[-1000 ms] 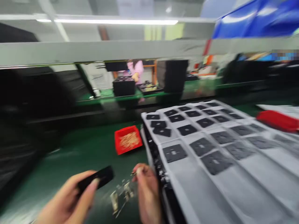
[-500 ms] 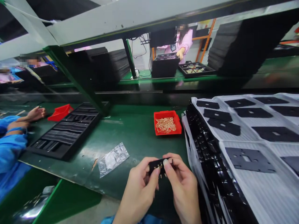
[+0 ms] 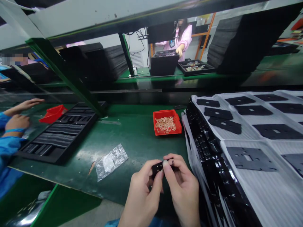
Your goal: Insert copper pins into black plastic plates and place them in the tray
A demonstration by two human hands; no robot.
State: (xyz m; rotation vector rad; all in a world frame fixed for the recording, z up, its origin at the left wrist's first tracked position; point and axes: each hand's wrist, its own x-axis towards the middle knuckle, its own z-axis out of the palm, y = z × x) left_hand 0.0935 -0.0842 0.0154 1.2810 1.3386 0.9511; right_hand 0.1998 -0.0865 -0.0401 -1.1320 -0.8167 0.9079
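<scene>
A small black part (image 3: 156, 169) with tiny gold-coloured spots is held between my two hands above the front of the green bench. My left hand (image 3: 144, 189) pinches its left end with thumb and fingers. At the other end, my right hand (image 3: 181, 186) grips it, the thumb pressed on its face. The fingers cover much of the part. Beyond the hands stands a red bin (image 3: 167, 122) holding a heap of thin gold-coloured metal pieces (image 3: 166, 125). A clear plastic bag (image 3: 111, 162) with something whitish inside lies to the left.
At right, several flat black plates (image 3: 252, 158) lie on a white-lined stack (image 3: 270, 192). On the left are a black tray (image 3: 59, 132), another red bin (image 3: 53, 114) and a co-worker's hands (image 3: 17, 121). A green post (image 3: 63, 75) rises from the bench (image 3: 127, 126); a person in pink (image 3: 186, 36) stands behind.
The black part has turned a little in my hands, and the gold-coloured prongs below it no longer show. The co-worker's hands at left have shifted. The view has moved slightly.
</scene>
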